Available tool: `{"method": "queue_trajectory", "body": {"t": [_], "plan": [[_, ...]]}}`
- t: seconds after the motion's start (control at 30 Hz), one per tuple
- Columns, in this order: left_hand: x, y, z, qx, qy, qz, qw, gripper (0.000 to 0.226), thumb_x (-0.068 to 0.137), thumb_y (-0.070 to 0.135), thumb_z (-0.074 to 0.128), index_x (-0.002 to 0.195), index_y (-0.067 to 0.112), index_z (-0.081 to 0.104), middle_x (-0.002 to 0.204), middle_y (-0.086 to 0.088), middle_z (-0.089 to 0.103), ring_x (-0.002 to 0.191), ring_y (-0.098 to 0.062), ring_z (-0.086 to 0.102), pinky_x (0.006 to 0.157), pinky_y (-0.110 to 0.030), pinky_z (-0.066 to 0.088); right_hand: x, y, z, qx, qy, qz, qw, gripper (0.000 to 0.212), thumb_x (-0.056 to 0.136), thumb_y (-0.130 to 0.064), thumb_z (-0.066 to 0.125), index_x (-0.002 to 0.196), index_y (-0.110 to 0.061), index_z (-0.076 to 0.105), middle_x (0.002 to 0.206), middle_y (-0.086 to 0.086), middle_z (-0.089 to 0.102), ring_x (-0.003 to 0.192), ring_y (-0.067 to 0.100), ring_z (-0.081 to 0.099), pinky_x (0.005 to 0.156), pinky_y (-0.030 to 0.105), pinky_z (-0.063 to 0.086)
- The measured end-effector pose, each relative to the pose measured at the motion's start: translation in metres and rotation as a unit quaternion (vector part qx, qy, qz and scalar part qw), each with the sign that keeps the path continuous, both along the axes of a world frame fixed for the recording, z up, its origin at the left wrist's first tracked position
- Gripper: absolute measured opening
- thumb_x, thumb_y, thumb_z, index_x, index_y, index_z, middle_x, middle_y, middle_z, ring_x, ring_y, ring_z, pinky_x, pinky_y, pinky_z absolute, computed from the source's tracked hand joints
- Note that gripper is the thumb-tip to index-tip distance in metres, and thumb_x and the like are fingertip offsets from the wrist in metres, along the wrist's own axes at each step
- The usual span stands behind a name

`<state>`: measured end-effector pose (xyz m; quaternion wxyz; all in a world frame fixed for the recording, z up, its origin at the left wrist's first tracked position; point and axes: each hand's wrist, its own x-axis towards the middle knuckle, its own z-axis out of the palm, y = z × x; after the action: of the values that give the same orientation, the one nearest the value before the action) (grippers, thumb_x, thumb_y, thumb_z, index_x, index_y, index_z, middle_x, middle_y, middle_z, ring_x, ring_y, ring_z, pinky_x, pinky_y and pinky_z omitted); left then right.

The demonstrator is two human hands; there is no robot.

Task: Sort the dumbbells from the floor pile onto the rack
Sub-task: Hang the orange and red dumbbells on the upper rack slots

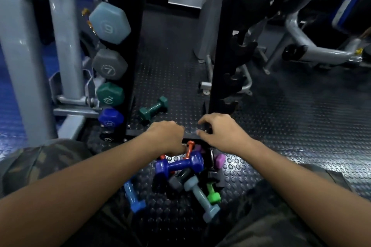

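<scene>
The floor pile lies between my knees: a purple-blue dumbbell (pixel 178 164) on top, a blue one (pixel 133 196), a pale grey-blue one (pixel 202 198), a bright green one (pixel 213 195), a lilac one (pixel 219 159) and dark ones. My left hand (pixel 167 138) reaches down into the pile's far edge with its fingers curled round an orange dumbbell (pixel 189 149); the grip itself is mostly hidden. My right hand (pixel 221 132) hovers over the rack's base bar with loosely curled fingers, holding nothing. The black rack (pixel 219 50) holds several dumbbells (pixel 110 67) on its left post.
A dark green dumbbell (pixel 153 108) lies on the studded mat between the rack's posts. The cradles (pixel 234 78) on the right post hold nothing. Grey machine frames (pixel 66 46) stand close on the left, and another machine (pixel 313 44) at the back right.
</scene>
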<state>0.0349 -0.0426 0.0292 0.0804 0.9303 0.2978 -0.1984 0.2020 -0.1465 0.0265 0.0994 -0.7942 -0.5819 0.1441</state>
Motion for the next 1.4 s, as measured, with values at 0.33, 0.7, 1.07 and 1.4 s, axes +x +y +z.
{"method": "queue_trajectory", "body": {"t": [0.33,0.7,1.07,1.4], "plan": [[0.045,0.048,-0.091,-0.133,0.100,0.061,0.984,0.039,0.095,0.053,0.064,0.105,0.016,0.071,0.103,0.000,0.070,0.088,-0.020,0.067,0.084,-0.036,0.057,0.031,0.054,-0.076,-0.135,0.035,-0.035,0.990,0.020,0.091,-0.042,0.074,0.094,-0.022,0.071,0.086,-0.005,0.071,0.080,0.016,0.070,0.068,0.028,0.053],[0.096,0.059,-0.220,-0.262,-0.073,0.129,0.953,0.043,0.095,0.030,0.069,0.137,0.026,0.059,0.123,-0.009,0.068,0.107,-0.029,0.068,0.087,-0.033,0.053,0.069,0.091,-0.199,-0.221,0.053,-0.047,0.973,0.023,0.096,-0.023,0.063,0.110,-0.011,0.077,0.113,0.011,0.075,0.106,0.028,0.069,0.088,0.028,0.050],[0.119,0.061,-0.354,-0.313,-0.103,0.214,0.919,0.039,0.095,0.038,0.062,0.133,0.027,0.059,0.137,-0.007,0.063,0.130,-0.033,0.056,0.111,-0.042,0.044,0.084,0.137,-0.307,-0.220,0.098,-0.067,0.968,0.034,0.095,-0.018,0.069,0.127,-0.008,0.067,0.121,0.014,0.070,0.109,0.028,0.070,0.094,0.030,0.056],[0.123,0.063,-0.380,-0.328,-0.104,0.252,0.905,0.027,0.093,0.028,0.056,0.117,0.026,0.068,0.126,-0.011,0.070,0.114,-0.033,0.066,0.093,-0.035,0.053,0.082,0.153,-0.336,-0.239,-0.025,-0.023,0.970,0.026,0.095,-0.009,0.065,0.121,-0.011,0.070,0.118,0.011,0.070,0.108,0.028,0.070,0.088,0.036,0.060]]}}
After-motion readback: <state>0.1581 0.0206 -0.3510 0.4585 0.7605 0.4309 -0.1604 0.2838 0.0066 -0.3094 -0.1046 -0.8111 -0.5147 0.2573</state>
